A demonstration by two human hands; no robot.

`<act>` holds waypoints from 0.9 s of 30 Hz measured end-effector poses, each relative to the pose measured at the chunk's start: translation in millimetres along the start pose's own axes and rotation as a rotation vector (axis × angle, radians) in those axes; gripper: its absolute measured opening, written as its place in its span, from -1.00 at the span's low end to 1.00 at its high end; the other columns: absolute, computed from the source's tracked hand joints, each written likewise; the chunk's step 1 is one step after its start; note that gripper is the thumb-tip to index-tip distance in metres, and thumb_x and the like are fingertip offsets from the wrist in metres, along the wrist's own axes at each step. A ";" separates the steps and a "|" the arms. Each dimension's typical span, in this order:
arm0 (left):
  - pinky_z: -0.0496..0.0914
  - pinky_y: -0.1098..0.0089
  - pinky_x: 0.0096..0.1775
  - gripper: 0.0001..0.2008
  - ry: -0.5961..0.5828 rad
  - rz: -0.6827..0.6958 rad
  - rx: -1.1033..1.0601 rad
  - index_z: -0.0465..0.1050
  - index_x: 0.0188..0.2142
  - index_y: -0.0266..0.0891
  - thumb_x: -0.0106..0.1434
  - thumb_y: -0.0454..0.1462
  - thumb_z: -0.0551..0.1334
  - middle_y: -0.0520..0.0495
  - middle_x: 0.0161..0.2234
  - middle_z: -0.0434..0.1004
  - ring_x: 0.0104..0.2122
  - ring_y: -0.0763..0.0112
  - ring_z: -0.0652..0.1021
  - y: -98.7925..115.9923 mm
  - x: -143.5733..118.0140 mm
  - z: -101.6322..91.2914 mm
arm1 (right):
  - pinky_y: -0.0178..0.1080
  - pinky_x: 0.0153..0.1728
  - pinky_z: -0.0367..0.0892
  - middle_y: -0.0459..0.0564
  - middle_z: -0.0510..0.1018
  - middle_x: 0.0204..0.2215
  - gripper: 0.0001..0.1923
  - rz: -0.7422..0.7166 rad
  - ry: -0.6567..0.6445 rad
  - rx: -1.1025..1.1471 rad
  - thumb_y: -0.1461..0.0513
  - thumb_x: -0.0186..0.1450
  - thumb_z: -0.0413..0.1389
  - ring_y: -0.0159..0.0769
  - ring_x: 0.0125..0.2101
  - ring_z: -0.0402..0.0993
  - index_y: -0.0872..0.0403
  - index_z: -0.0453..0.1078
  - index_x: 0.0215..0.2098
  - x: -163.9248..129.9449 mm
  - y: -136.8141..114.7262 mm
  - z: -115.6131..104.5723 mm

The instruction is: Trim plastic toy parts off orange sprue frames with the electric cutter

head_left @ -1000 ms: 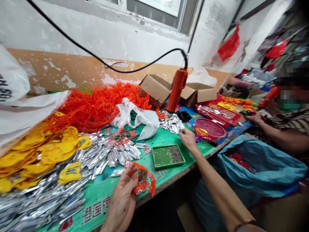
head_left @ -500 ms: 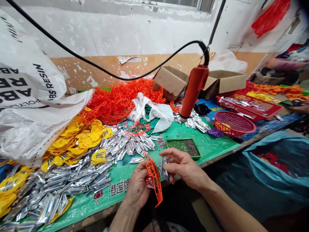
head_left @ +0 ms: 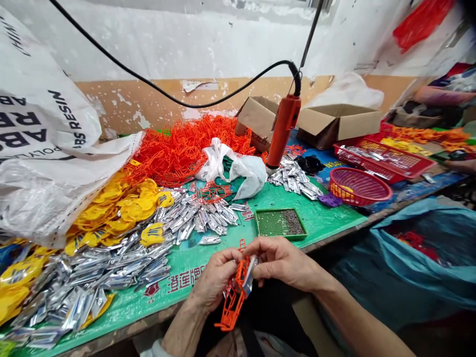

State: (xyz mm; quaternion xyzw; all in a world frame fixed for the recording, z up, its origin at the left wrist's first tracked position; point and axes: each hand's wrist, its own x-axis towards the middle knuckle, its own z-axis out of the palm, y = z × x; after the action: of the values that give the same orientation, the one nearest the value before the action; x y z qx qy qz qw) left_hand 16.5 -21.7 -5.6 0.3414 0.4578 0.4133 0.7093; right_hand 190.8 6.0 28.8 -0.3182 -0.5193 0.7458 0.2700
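Note:
My left hand [head_left: 213, 280] grips an orange plastic lattice frame [head_left: 231, 302] that hangs down below the table's front edge. My right hand [head_left: 284, 263] pinches a small silver metal piece [head_left: 250, 275] and presses it against the top of the frame. Both hands meet just in front of the green table mat [head_left: 320, 223]. A green tray of small screws [head_left: 280, 223] lies just beyond my right hand. An orange electric screwdriver [head_left: 282, 131] hangs on a black cable above the table.
Silver pieces [head_left: 111, 277] and yellow plastic parts [head_left: 119, 208] cover the left of the table, with a heap of orange frames [head_left: 178, 151] behind. A white sack [head_left: 40, 148] lies far left. Cardboard boxes [head_left: 334, 124], red baskets [head_left: 359, 186] and a blue bag [head_left: 427, 253] are on the right.
My right hand came back from the far silver pile with a silver piece and joined my left hand. The orange frame turned upright and dropped lower. The view swung left.

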 end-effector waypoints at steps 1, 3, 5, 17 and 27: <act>0.19 0.50 -0.60 -0.87 -0.014 0.008 0.039 0.35 -0.56 -0.23 0.04 -0.28 0.27 0.09 -0.65 0.39 -0.69 0.53 0.33 -0.5 0.1 -0.2 | -0.36 -0.47 0.37 -0.12 0.50 -0.49 -0.68 -0.010 0.015 -0.026 0.24 0.09 0.34 -0.47 -0.52 0.39 0.14 0.50 -0.19 -2.4 0.9 -0.1; 0.18 0.49 -0.58 -0.90 -0.032 0.057 0.128 0.35 -0.55 -0.23 0.07 -0.31 0.22 0.09 -0.62 0.37 -0.66 0.53 0.32 0.1 0.2 -0.7 | -0.37 -0.40 0.35 -0.12 0.47 -0.44 -0.76 -0.093 0.074 -0.124 0.28 0.11 0.32 -0.46 -0.45 0.38 0.10 0.52 -0.23 -6.5 3.4 1.3; 0.21 0.47 -0.50 -0.89 -0.047 0.138 0.231 0.36 -0.56 -0.23 0.07 -0.36 0.17 0.07 -0.54 0.37 -0.57 0.50 0.35 3.1 -0.1 -1.5 | -0.37 -0.32 0.33 -0.11 0.42 -0.35 -0.81 -0.222 0.134 -0.251 0.32 0.12 0.31 -0.44 -0.35 0.38 0.05 0.55 -0.27 -10.1 6.2 3.8; 0.25 0.36 -0.28 -0.73 -0.139 0.548 0.691 0.35 -0.60 -0.17 0.06 -0.53 0.06 0.00 -0.43 0.40 -0.37 0.33 0.41 17.4 2.6 1.9 | -0.30 -0.08 0.40 0.06 0.49 -0.09 -0.83 -0.638 0.114 -0.763 0.39 0.26 0.17 -0.33 -0.10 0.49 0.06 0.47 -0.20 -20.8 17.3 -1.1; 0.38 0.20 -0.03 -0.65 -0.053 0.719 0.998 0.51 -0.39 -0.19 0.07 -0.58 0.06 -0.21 -0.07 0.55 -0.04 0.18 0.53 15.7 3.1 -9.8 | -0.32 -0.32 0.36 -0.05 0.48 -0.44 -0.87 -0.636 -0.030 -0.763 0.34 0.31 0.10 -0.37 -0.38 0.42 0.08 0.39 -0.41 -5.1 43.9 -13.2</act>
State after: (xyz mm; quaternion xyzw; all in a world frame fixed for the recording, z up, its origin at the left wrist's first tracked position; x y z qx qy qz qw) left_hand 3.7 -11.3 3.3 0.7753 0.4344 0.3539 0.2914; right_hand 200.9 -3.6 -15.2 -0.2091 -0.8304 0.3879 0.3410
